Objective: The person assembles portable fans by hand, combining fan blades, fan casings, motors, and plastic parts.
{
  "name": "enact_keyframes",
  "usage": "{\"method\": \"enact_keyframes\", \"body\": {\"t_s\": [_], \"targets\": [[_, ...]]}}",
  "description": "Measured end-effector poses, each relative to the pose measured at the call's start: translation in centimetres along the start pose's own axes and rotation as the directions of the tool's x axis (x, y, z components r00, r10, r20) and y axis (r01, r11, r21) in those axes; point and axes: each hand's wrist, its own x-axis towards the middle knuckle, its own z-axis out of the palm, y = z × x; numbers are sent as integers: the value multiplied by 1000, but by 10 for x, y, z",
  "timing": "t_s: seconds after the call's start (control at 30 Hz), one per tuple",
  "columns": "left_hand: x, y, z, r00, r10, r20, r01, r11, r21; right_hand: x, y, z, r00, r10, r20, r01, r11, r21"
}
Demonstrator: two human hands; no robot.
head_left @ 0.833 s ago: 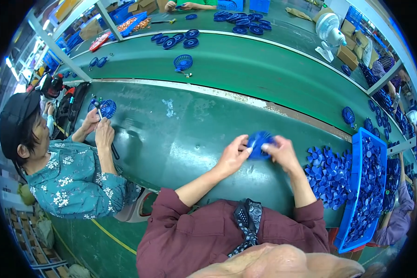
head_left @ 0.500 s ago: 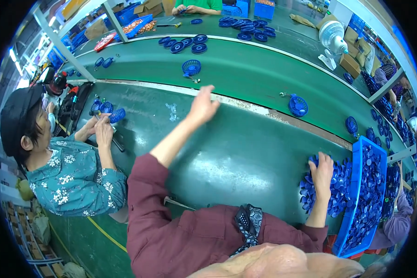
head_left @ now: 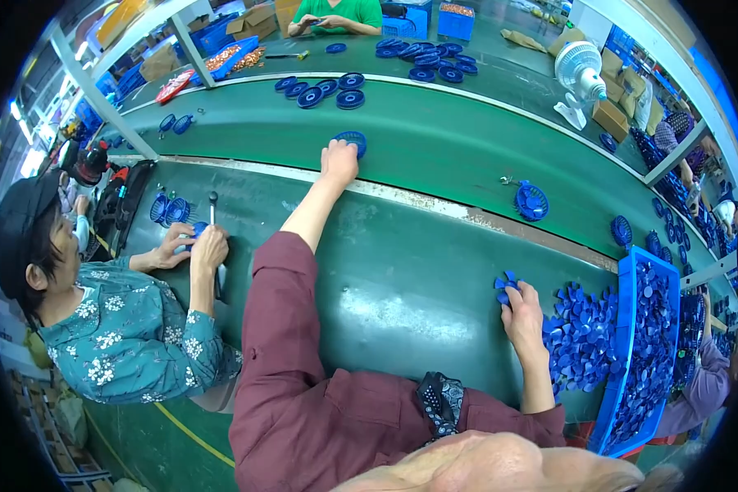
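My left hand (head_left: 339, 161) reaches out to the green conveyor belt, fingers closed on a round blue fan housing (head_left: 354, 141) and partly hiding it. My right hand (head_left: 523, 316) pinches a small blue fan blade (head_left: 507, 284) just above the green tabletop. Right beside that hand lies a heap of loose blue fan blades (head_left: 580, 336). Another blue fan housing (head_left: 532, 202), with a small metal part at its side, rests on the belt to the right.
A blue crate (head_left: 626, 348) full of blades stands at the right. Close on my left, a co-worker (head_left: 107, 320) handles a blue part and a tool. A pale strip (head_left: 435, 202) edges the belt; round blue pieces (head_left: 350, 99) lie beyond. A white fan (head_left: 580, 72) stands at the far right.
My left hand has moved forward and left onto the fan housing on the belt. My right hand has come left from the heap, bringing a fan blade with it.
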Motion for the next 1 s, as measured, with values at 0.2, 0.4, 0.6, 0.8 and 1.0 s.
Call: {"method": "enact_keyframes", "body": {"t_s": [0.2,0.4,0.6,0.8,1.0], "targets": [[-94,93,-72,912,409,27,-396,898,-194,-5,-22,3,997,-83,1,83,993,83],[-189,129,-101,743,640,197,-523,739,-426,-7,-22,6,981,-22,-194,76,958,277],[-171,118,-115,961,272,-50,-260,827,-499,-3,-13,-3,942,205,266,-295,883,365],[-180,127,-78,958,97,271,33,899,-437,-16,-30,-15,996,-2,87,-21,966,257],[-196,163,-92,931,-55,360,327,563,-759,-28,-41,-6,969,-26,247,20,999,28]]}}
